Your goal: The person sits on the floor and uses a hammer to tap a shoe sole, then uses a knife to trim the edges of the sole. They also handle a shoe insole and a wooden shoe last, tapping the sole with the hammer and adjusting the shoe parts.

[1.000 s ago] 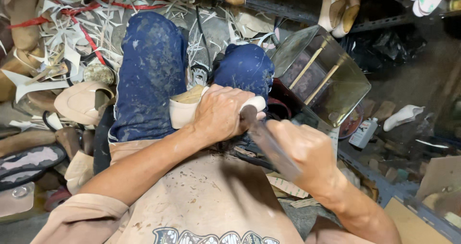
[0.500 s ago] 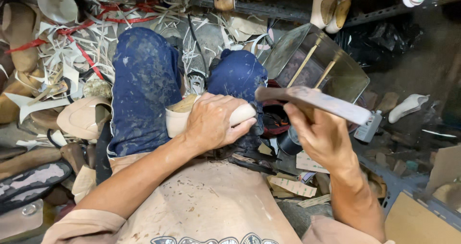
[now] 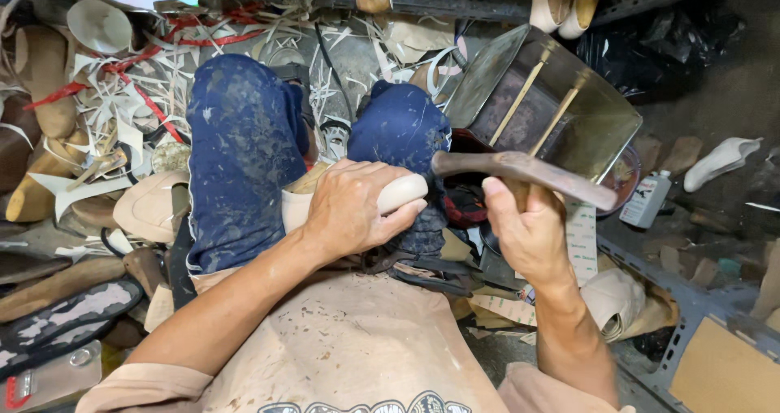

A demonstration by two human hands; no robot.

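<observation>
Left hand (image 3: 353, 210) clamps a pale shoe form (image 3: 390, 195) on the lap; looks stiff, smooth, best held mid-body. Right hand (image 3: 524, 230), at three o'clock, fingers wrapped around a hammer (image 3: 528, 173).

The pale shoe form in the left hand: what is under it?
Under the pale shoe form are the person's knees in paint-flecked blue trousers. The left hand covers most of the form, so exactly where it rests is hidden. The right hand holds a dark tool beside it.
</observation>
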